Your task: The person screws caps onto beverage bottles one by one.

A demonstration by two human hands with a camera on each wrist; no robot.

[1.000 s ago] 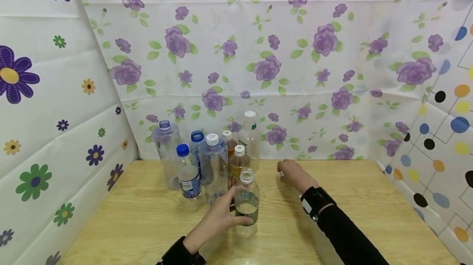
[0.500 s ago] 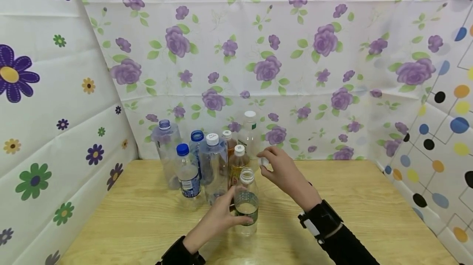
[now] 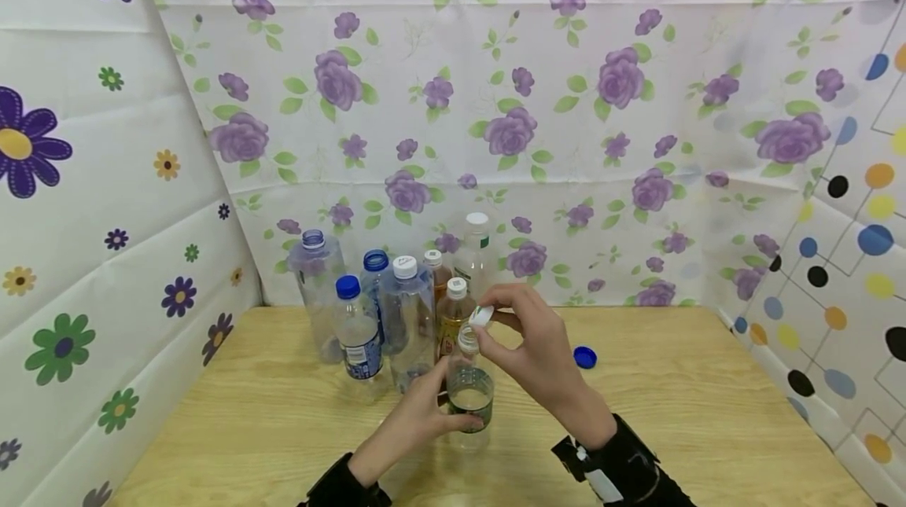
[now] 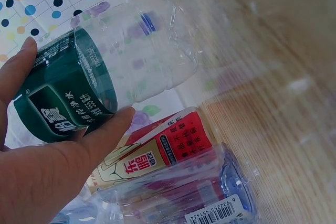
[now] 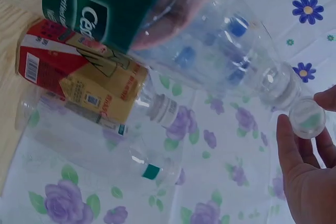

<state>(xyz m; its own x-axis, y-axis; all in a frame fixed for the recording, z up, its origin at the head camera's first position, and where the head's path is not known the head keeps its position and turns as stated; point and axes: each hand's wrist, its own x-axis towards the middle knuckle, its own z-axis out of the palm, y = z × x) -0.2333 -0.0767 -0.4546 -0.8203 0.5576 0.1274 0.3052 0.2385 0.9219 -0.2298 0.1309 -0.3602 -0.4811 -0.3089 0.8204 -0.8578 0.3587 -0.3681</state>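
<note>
A clear plastic bottle (image 3: 470, 389) with a green label stands upright on the table, its mouth uncapped. My left hand (image 3: 425, 413) grips it round the label; in the left wrist view the thumb and fingers wrap the green label (image 4: 58, 93). My right hand (image 3: 534, 350) pinches a white cap (image 3: 481, 316) between thumb and fingers, tilted just over the bottle's mouth. In the right wrist view that cap (image 5: 307, 118) is beside the threaded neck (image 5: 281, 86); whether they touch I cannot tell.
Several other bottles stand close on the left and behind, among them a blue-capped bottle (image 3: 361, 338), a tall white-capped bottle (image 3: 409, 326) and a tea-coloured bottle (image 3: 454, 314). A loose blue cap (image 3: 584, 357) lies right of my right hand on the wooden table (image 3: 679, 405). Patterned cloth (image 3: 580, 137) walls surround it.
My right hand has moved left from the table's back right to the bottle's mouth, bringing the white cap. The blue cap has come into sight. My left hand keeps its hold.
</note>
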